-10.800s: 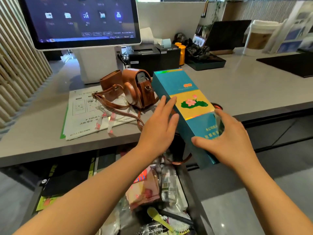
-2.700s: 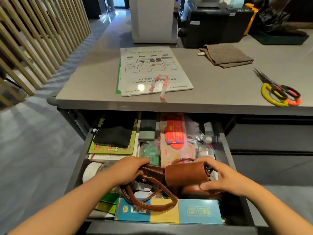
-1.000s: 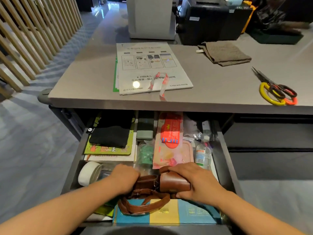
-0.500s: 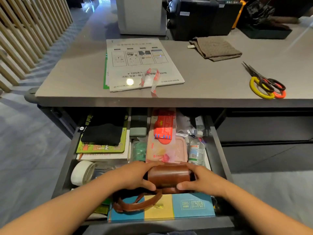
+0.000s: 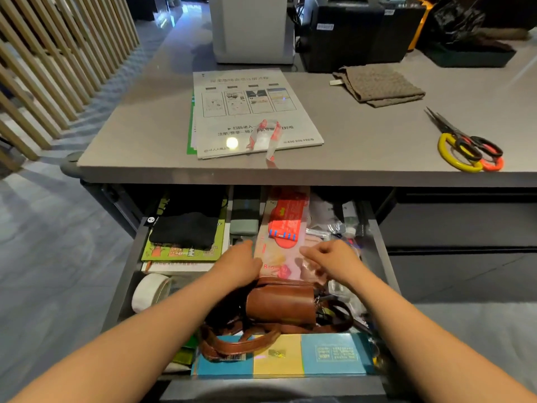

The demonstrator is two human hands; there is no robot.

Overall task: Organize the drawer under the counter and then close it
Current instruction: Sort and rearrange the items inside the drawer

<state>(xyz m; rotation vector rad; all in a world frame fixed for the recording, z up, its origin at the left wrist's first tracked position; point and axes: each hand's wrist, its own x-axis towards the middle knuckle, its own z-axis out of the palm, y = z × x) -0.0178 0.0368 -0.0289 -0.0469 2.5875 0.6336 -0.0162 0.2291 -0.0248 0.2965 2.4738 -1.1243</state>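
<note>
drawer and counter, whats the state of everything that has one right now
drawer: open, pulled out
bag: closed, lying in drawer
strap: loose, draped over box
box: flat along drawer front
scissors: closed, on counter
cloth: folded, on counter
left hand: fingers straight, at packet's left edge
right hand: fingers curled over packet, grip unclear
</note>
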